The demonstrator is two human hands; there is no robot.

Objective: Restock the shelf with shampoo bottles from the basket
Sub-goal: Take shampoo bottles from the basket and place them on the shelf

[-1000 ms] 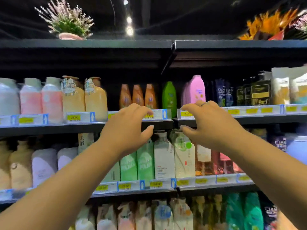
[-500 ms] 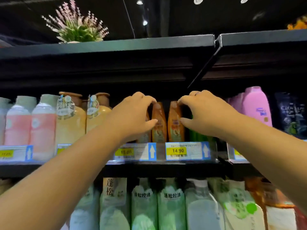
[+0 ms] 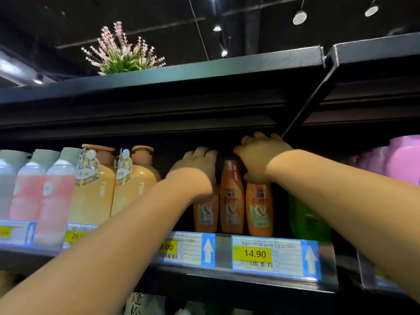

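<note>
Three slim orange shampoo bottles stand side by side on the upper shelf (image 3: 223, 250). My left hand (image 3: 197, 167) reaches in and curls over the top of the left orange bottle (image 3: 203, 215). My right hand (image 3: 259, 155) wraps over the top of the right orange bottle (image 3: 259, 210), thumb on its near side. Between the two hands the middle orange bottle (image 3: 230, 196) stands free and upright. Both caps under my hands are hidden. The basket is out of view.
Large orange pump bottles (image 3: 95, 189) and pink-and-white bottles (image 3: 54, 196) fill the shelf to the left. A green bottle (image 3: 306, 219) and pink bottles (image 3: 404, 160) stand to the right. The black shelf above (image 3: 159, 114) hangs low, with a potted plant (image 3: 122, 55) on top.
Both hands have moved up and deeper into the upper shelf, from in front of the price rail onto the tops of the outer orange bottles. The camera has come closer and tilted up.
</note>
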